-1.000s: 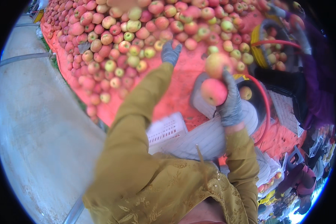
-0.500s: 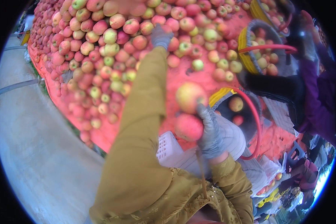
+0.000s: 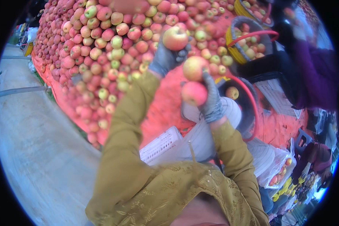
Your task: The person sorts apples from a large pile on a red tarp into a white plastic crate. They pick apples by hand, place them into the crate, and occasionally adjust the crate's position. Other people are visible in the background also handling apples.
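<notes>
Grey gloves cover both hands, seen from above. The left grip [image 3: 170,53] is curled, palm up, around a yellow-red apple [image 3: 175,38], its fingers bent at the fruit's lower side. The right grip [image 3: 212,98] is closed along the right flank of two fruits: a pale yellow apple [image 3: 194,68] at its fingertips and a pink apple [image 3: 194,93] nearer the palm. These two sit one beyond the other, apparently touching. Each fruit should be firm and moderately weighty, with smooth skin that may slide against its neighbour and flesh that bruises if knocked; a hold around the widest girth, pads spread, would suit it best. Two in one hand are presumably less secure than one.

Beyond and to the left of the left grip rises the apple heap [image 3: 101,39]. Just right of the right grip stands a bucket [image 3: 223,79], with a loose apple [image 3: 232,92] inside; its arched red handle [image 3: 256,113] is an edge to steer around. A striped trouser leg [image 3: 230,110] lies close beside the right wrist, limiting low movement. Nearer the wearer than both grips is a white crate [image 3: 160,145]. Open room appears widest over the red sheet [image 3: 164,103], between the forearms.
</notes>
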`<state>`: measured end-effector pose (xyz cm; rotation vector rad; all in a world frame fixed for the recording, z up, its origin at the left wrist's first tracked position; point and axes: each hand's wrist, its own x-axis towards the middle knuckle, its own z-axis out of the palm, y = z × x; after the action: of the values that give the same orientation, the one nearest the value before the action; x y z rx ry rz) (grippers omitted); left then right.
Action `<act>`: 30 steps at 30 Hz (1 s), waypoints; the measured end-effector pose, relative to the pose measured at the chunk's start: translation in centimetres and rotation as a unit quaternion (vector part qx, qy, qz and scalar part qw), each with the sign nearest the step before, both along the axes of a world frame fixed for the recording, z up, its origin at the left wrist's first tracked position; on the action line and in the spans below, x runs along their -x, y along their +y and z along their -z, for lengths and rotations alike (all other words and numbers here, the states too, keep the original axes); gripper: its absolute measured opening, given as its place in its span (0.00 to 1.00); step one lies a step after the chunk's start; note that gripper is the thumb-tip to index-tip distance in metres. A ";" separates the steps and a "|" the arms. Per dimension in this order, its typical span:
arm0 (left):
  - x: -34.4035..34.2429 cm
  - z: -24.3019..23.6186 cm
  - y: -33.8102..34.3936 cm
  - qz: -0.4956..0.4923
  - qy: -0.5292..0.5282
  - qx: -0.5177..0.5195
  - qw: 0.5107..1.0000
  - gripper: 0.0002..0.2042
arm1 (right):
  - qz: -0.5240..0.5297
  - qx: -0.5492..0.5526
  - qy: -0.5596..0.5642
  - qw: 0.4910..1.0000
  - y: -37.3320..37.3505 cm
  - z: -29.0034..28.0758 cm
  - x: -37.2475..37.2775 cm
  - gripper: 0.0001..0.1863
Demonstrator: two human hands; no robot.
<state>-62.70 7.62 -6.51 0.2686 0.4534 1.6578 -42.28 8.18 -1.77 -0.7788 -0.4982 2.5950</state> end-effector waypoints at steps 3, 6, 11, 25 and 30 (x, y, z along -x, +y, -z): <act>-3.8 -3.9 -1.1 0.017 0.056 -0.025 0.998 0.30 | 0.027 -0.017 0.038 0.999 -0.2 -2.0 -2.5 0.30; -7.5 -7.9 -1.4 0.016 0.096 -0.012 0.995 0.26 | 0.037 -0.046 0.054 0.997 -0.7 -5.6 -7.4 0.30; -14.2 -12.4 -1.6 0.165 0.089 -0.176 0.966 0.24 | 0.071 -0.151 0.042 0.985 -2.5 -10.0 -15.7 0.31; -30.3 -6.1 -1.0 0.220 0.104 0.024 0.970 0.22 | 0.337 -0.182 -0.008 0.924 -6.6 -9.4 -36.8 0.31; -33.8 2.7 -3.9 0.150 0.308 0.111 0.933 0.27 | 0.483 -0.199 -0.037 0.852 -5.0 -2.7 -44.4 0.30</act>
<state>-28.87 3.71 -9.21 0.6609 1.0113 1.1851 2.11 3.16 0.94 -0.7191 -0.4719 1.4685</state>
